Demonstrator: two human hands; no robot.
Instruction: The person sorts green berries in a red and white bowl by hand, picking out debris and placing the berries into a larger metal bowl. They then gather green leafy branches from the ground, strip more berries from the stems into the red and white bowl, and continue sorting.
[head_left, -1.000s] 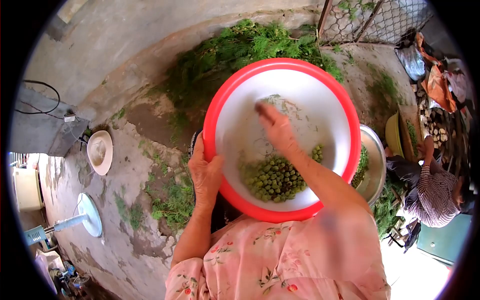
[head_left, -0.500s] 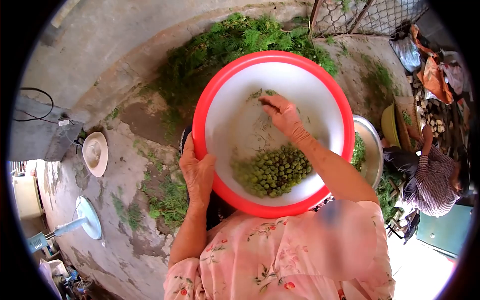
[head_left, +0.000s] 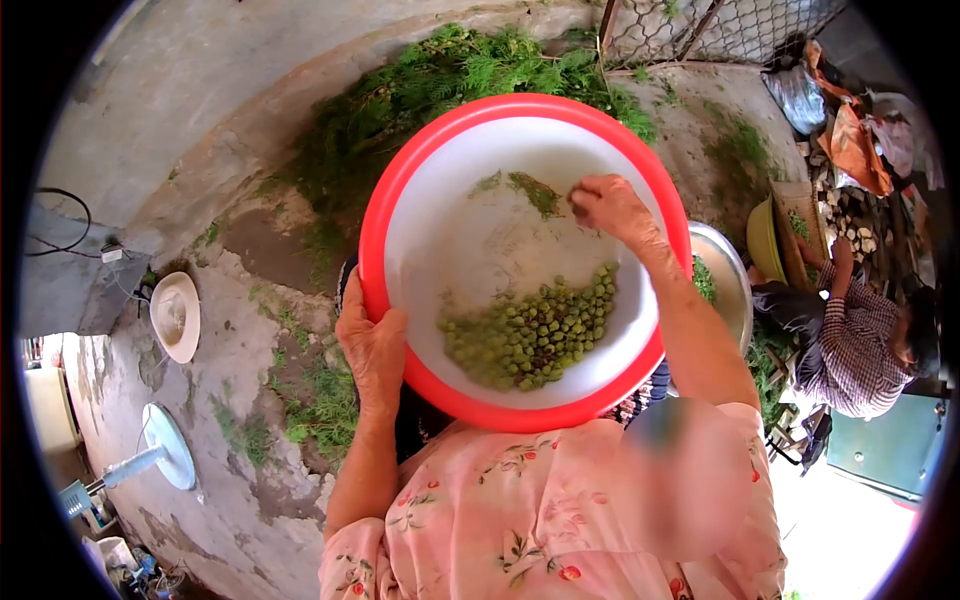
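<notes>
The left hand (head_left: 372, 355) was closed on the red rim of the big basin (head_left: 520, 104), with its thumb over the edge. The right hand (head_left: 612, 208) was above the white inside of the basin, near the side far from the person's pink shirt (head_left: 480, 500). Its fingers were bent in and narrow, but I cannot tell if they held a tiny thing.

The small green balls (head_left: 540, 335) lay in a heap inside the basin, on the side close to the shirt (they looked a bit like little round fruits). Some green bits (head_left: 535, 193) lay apart from the heap, just beside the right hand. The basin was over the person's lap.

A shiny metal bowl (head_left: 738, 290) was partly hidden behind the basin on the right, with green stuff in it. Past the far rim, leafy branches (head_left: 440, 85) lay on the ground. A pale hat (head_left: 176, 316) and a light blue fan (head_left: 168, 447) were off to the left. Another person (head_left: 860, 350) in a checked top was at the right, near a yellow tub (head_left: 763, 240).
</notes>
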